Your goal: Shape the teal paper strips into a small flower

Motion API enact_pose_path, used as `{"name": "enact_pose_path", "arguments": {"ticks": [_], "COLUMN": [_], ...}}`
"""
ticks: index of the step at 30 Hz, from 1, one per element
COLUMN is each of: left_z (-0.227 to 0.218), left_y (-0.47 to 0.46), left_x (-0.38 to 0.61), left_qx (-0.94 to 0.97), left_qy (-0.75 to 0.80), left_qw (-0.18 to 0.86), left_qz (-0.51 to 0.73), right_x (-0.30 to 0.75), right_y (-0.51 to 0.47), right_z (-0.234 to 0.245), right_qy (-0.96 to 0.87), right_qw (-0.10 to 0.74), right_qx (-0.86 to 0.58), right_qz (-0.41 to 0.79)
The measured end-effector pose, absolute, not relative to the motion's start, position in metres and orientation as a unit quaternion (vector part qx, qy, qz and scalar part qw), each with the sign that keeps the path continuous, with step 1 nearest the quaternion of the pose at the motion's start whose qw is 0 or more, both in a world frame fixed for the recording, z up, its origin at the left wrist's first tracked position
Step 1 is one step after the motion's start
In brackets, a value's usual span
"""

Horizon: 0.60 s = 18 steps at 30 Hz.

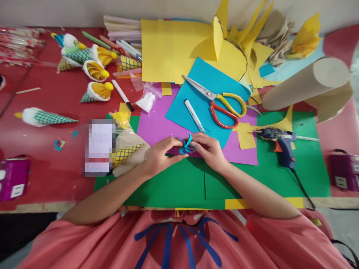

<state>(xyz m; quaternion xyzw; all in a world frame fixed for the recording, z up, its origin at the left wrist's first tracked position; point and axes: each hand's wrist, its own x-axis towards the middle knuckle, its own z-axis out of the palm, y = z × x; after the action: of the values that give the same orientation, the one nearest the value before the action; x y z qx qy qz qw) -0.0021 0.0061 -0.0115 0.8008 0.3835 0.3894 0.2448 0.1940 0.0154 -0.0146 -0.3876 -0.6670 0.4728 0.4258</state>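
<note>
Both my hands meet over the green sheet [179, 183] at the table's middle. My left hand [161, 155] and my right hand [209, 149] pinch a small looped strip of blue paper [186, 145] between their fingertips. Just behind them lie a blue sheet [207, 97] on a purple sheet [154, 125], a white marker [194, 115] and scissors with yellow and red handles [221, 104].
A blue glue gun [279, 144] with its cord lies to the right. A brown paper roll [305, 84] sits at back right, yellow paper [168, 48] behind. Several paper cones [95, 71] and pens lie at left on the red table [42, 149], with purple boxes at both edges.
</note>
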Motion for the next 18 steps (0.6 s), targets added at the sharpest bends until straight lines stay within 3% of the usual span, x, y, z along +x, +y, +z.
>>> {"name": "enact_pose_path", "arguments": {"ticks": [14,18], "left_z": [-0.024,-0.024], "left_y": [-0.001,-0.001], "left_x": [-0.004,-0.006], "left_qx": [0.727,0.741], "left_qy": [0.461,0.453], "left_qw": [0.270,0.231], "left_qz": [0.431,0.438], "right_x": [0.194,0.194], "right_y": [0.015,0.014], "right_z": [-0.015,-0.013], "right_qy": [-0.597,-0.544], "right_qw": [0.432,0.405], "right_qx": [-0.371,-0.393], "right_qz": [0.565,0.620]}}
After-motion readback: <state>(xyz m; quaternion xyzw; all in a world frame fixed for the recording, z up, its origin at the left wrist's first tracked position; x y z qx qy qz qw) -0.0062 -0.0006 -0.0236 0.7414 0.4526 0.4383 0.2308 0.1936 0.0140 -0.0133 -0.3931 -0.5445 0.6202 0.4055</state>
